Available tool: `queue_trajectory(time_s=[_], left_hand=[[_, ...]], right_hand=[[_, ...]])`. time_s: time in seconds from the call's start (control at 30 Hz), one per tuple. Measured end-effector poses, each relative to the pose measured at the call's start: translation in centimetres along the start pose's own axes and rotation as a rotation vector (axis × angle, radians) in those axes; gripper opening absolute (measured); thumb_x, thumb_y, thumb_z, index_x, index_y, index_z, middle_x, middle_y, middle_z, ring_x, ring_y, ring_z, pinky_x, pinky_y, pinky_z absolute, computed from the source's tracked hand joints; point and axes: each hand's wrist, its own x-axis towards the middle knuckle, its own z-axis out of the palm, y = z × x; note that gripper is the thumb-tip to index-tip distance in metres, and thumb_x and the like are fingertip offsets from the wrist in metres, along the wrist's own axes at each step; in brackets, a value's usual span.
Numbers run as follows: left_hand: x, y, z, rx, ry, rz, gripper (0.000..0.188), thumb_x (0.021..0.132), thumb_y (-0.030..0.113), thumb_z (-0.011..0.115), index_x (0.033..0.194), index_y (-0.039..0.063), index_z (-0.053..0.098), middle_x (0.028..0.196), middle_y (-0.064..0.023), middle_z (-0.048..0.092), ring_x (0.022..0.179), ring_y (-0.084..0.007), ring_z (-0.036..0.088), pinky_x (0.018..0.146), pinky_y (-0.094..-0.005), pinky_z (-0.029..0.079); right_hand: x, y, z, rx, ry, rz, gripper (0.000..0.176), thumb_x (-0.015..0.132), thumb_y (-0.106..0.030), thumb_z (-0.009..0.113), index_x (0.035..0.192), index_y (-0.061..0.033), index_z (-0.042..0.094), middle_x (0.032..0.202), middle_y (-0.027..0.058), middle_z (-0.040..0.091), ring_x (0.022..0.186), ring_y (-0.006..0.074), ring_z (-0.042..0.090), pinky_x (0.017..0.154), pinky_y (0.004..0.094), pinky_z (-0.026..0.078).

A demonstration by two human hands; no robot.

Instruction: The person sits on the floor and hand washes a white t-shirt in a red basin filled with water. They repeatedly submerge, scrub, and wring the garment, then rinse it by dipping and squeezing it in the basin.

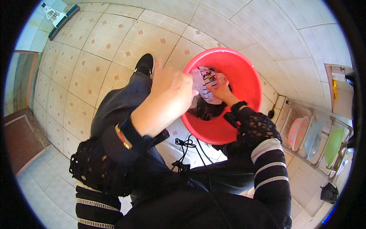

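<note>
A large red plastic basin [248,71] stands on the tiled floor between the legs. Inside it lies a light, black-striped cloth [209,88] with a printed figure and lettering, above a dark wet mass [206,110]. My left hand [173,88] is at the basin's left rim, against the cloth's left edge, its fingertips partly hidden behind the hand; whether it pinches the cloth I cannot tell. My right hand [221,90] reaches into the basin with its fingers on the right part of the cloth; its grip is not clear. Both forearms wear black openwork cuffs.
Black cords [184,146] hang below the basin's near rim. A black shoe [144,64] rests on the floor beyond the left hand. At the right stands a rack [311,110] with pink, blue and green basins. A white-handled squeegee or mop [61,21] leans at the upper left.
</note>
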Motion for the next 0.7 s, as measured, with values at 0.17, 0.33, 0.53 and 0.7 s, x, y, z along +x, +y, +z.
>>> queue_trajectory(time_s=[0.17,0.33,0.53,0.7], left_hand=[[-0.3,0.3,-0.2,0.035,-0.007,0.018,0.028,0.077,0.032,0.061,0.090,0.006,0.060,0.079,-0.0105,0.062,0.089,-0.0279,0.056,0.097,-0.0518,0.028],[0.5,0.3,-0.4,0.014,-0.011,0.006,0.028,0.077,0.031,0.062,0.089,0.005,0.060,0.079,-0.0107,0.062,0.087,-0.0282,0.056,0.097,-0.0526,0.028],[1.5,-0.1,-0.3,-0.031,-0.157,-0.058,0.028,0.078,0.028,0.061,0.091,0.004,0.060,0.082,-0.0162,0.062,0.087,-0.0332,0.059,0.090,-0.0497,0.038],[2.7,0.5,2.8,-0.345,0.113,0.056,0.053,0.069,0.024,0.070,0.114,0.006,0.049,0.094,-0.0192,0.061,0.096,-0.0333,0.057,0.087,-0.0364,0.043]], right_hand=[[0.0,-4.4,8.5,-0.141,-0.300,0.013,0.074,0.082,-0.056,0.044,0.138,-0.0100,0.027,0.142,0.0280,-0.003,0.119,0.0622,0.008,0.095,0.0682,0.012],[2.1,-2.3,6.4,-0.351,-0.346,-0.246,0.050,0.081,-0.040,0.051,0.116,-0.0045,0.053,0.131,0.0228,0.034,0.121,0.0423,0.027,0.098,0.0533,0.022],[4.9,-4.8,-1.6,-0.237,-0.315,-0.330,0.052,0.058,-0.035,0.072,0.098,-0.0023,0.063,0.106,0.0183,0.058,0.098,0.0325,0.056,0.084,0.0384,0.046],[-4.6,-7.6,-14.0,0.292,-0.096,-0.566,0.042,0.061,0.003,0.067,0.101,-0.0064,0.059,0.100,0.0167,0.056,0.099,0.0324,0.054,0.083,0.0362,0.045]])
